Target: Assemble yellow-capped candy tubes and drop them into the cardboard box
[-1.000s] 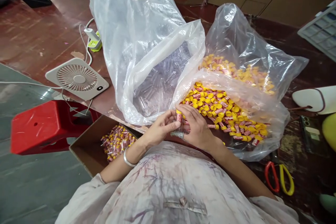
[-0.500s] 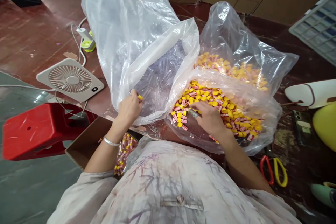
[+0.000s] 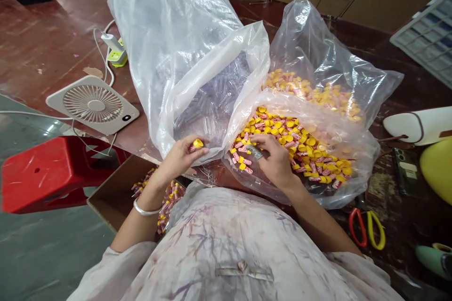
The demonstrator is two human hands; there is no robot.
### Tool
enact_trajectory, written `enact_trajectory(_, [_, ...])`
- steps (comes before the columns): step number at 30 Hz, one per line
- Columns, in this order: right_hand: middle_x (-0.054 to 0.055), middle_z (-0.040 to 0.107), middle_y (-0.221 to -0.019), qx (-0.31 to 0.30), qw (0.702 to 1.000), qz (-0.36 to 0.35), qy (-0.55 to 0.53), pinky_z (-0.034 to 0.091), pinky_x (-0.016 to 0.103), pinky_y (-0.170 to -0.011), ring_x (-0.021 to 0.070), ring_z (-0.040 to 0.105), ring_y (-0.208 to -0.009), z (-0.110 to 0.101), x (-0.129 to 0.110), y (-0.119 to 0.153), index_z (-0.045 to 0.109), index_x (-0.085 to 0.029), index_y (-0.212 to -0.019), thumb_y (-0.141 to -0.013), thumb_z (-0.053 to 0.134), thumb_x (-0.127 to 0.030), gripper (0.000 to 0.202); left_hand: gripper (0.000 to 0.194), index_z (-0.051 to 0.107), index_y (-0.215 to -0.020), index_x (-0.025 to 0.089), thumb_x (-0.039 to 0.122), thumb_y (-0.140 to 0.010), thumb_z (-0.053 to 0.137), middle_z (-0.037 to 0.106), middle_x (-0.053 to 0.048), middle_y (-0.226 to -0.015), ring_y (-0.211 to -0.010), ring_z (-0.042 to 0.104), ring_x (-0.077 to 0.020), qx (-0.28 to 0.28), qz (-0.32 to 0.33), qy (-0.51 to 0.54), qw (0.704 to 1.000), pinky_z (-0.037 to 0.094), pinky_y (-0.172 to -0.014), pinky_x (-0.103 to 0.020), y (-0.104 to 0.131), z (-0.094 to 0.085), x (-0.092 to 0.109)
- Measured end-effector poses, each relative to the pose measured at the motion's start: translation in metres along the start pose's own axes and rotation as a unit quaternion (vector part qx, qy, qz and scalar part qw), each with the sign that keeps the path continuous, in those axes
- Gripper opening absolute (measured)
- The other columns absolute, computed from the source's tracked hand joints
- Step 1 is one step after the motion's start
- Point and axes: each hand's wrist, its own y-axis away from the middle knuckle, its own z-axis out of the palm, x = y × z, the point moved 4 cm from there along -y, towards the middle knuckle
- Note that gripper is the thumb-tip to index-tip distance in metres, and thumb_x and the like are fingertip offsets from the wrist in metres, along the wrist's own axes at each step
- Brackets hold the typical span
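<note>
My left hand (image 3: 183,154) pinches a small yellow-capped piece (image 3: 198,143) with its yellow end up, at the near edge of a large whitish plastic bag (image 3: 173,14). Inside that bag's mouth lie many clear plastic tubes (image 3: 208,103). My right hand (image 3: 277,157) is at the left part of an open clear bag (image 3: 367,150) full of small pink-and-white patterned pieces with yellow caps (image 3: 310,150). Its fingers are curled together; what they hold, if anything, is hidden. A grey wrap (image 3: 254,152) shows around one of its fingers.
An open cardboard box (image 3: 106,193) with more capped pieces stands below my left forearm, by a red stool (image 3: 38,174). A flat fan (image 3: 95,103) and power strip (image 3: 118,56) lie left. Scissors (image 3: 367,230), a phone (image 3: 406,171) and a grey crate (image 3: 427,40) are right.
My left hand has come back from the tube bag's mouth, toward me and right, with the yellow-capped piece. My right hand has shifted slightly left, fingers more curled.
</note>
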Motion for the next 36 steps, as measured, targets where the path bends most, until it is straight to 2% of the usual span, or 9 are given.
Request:
enact_trajectory(5, [0.004, 0.072, -0.124, 0.032, 0.993, -0.033, -0.106, 0.056, 0.036, -0.103, 0.0188, 0.07, -0.116, -0.004, -0.033, -0.01, 0.064, -0.029, -0.127, -0.097, 0.063, -0.02, 0.032, 0.03, 0.071, -0.106, 0.018, 0.044, -0.091, 0.067, 0.071, -0.002, -0.098, -0.09, 0.063, -0.0185, -0.131, 0.056, 0.157, 0.977, 0.047, -0.083, -0.027, 0.012, 0.034, 0.039])
enact_trajectory(8, [0.006, 0.072, -0.125, -0.033, 0.992, -0.097, -0.067, 0.054, 0.038, -0.107, 0.02, 0.068, -0.12, 0.001, -0.046, -0.011, 0.063, -0.027, -0.13, -0.099, 0.059, -0.025, 0.031, 0.029, 0.07, -0.098, 0.016, 0.043, -0.089, 0.07, 0.066, 0.0, -0.084, -0.078, 0.058, -0.0152, -0.134, 0.034, 0.235, 0.962, 0.044, -0.074, -0.025, 0.011, 0.043, 0.044])
enact_trajectory(11, [0.013, 0.064, -0.138, -0.09, 0.987, -0.132, -0.01, 0.049, 0.046, -0.113, 0.0267, 0.059, -0.131, 0.01, -0.048, -0.006, 0.051, -0.021, -0.144, -0.094, 0.065, -0.035, 0.054, 0.031, 0.067, -0.092, 0.015, 0.045, -0.086, 0.074, 0.064, 0.0, -0.082, -0.075, 0.057, -0.0136, -0.124, -0.02, 0.356, 0.926, 0.045, -0.071, -0.024, 0.009, 0.051, 0.041])
enact_trajectory(18, [0.012, 0.068, -0.126, -0.043, 0.987, -0.133, 0.084, 0.04, 0.056, -0.118, 0.0294, 0.061, -0.125, 0.025, -0.042, 0.003, 0.05, -0.022, -0.14, -0.088, 0.065, -0.024, 0.055, 0.044, 0.063, -0.082, 0.015, 0.049, -0.069, 0.086, 0.066, -0.001, -0.075, -0.071, 0.066, -0.0157, -0.164, -0.102, 0.511, 0.837, 0.054, -0.076, -0.03, 0.007, 0.086, 0.046])
enact_trajectory(21, [0.014, 0.06, -0.142, -0.108, 0.982, -0.133, 0.079, 0.038, 0.054, -0.121, 0.0306, 0.048, -0.142, 0.011, -0.038, -0.002, 0.045, -0.02, -0.146, -0.088, 0.069, -0.028, 0.064, 0.035, 0.06, -0.079, 0.016, 0.044, -0.073, 0.081, 0.063, 0.001, -0.071, -0.067, 0.063, -0.0149, -0.144, -0.065, 0.397, 0.904, 0.052, -0.072, -0.029, -0.006, 0.07, 0.041])
enact_trajectory(24, [0.013, 0.063, -0.139, -0.098, 0.986, -0.062, 0.119, 0.047, 0.048, -0.113, 0.029, 0.055, -0.135, -0.016, -0.019, -0.003, 0.052, -0.019, -0.141, -0.088, 0.065, -0.018, 0.054, 0.017, 0.063, -0.087, 0.017, 0.032, -0.082, 0.069, 0.068, -0.003, -0.083, -0.078, 0.064, -0.0186, 0.016, 0.003, 0.082, 0.997, 0.049, -0.076, -0.03, -0.034, 0.026, 0.024])
enact_trajectory(26, [0.009, 0.072, -0.12, -0.122, 0.978, 0.001, 0.171, 0.054, 0.043, -0.102, 0.026, 0.067, -0.115, -0.025, -0.002, 0.005, 0.065, -0.021, -0.122, -0.086, 0.059, -0.005, 0.04, 0.015, 0.065, -0.095, 0.016, 0.028, -0.086, 0.063, 0.071, -0.01, -0.096, -0.091, 0.066, -0.0245, 0.111, -0.015, -0.143, 0.983, 0.048, -0.081, -0.034, -0.054, 0.001, 0.011])
enact_trajectory(28, [0.006, 0.075, -0.107, -0.193, 0.959, 0.028, 0.206, 0.056, 0.039, -0.095, 0.024, 0.07, -0.103, -0.018, 0.009, 0.018, 0.069, -0.021, -0.108, -0.081, 0.056, 0.003, 0.039, 0.023, 0.065, -0.105, 0.015, 0.032, -0.09, 0.06, 0.072, -0.016, -0.106, -0.099, 0.068, -0.0297, 0.124, -0.066, -0.277, 0.951, 0.048, -0.084, -0.036, -0.072, -0.008, -0.002])
enact_trajectory(36, [0.012, 0.064, -0.134, -0.274, 0.926, -0.063, 0.253, 0.058, 0.037, -0.092, 0.0251, 0.064, -0.118, 0.03, 0.003, 0.022, 0.064, -0.023, -0.13, -0.092, 0.055, -0.003, 0.044, 0.044, 0.063, -0.119, 0.012, 0.043, -0.088, 0.063, 0.076, -0.02, -0.105, -0.096, 0.072, -0.0343, 0.071, -0.13, -0.306, 0.94, 0.048, -0.077, -0.036, -0.085, 0.015, -0.019])
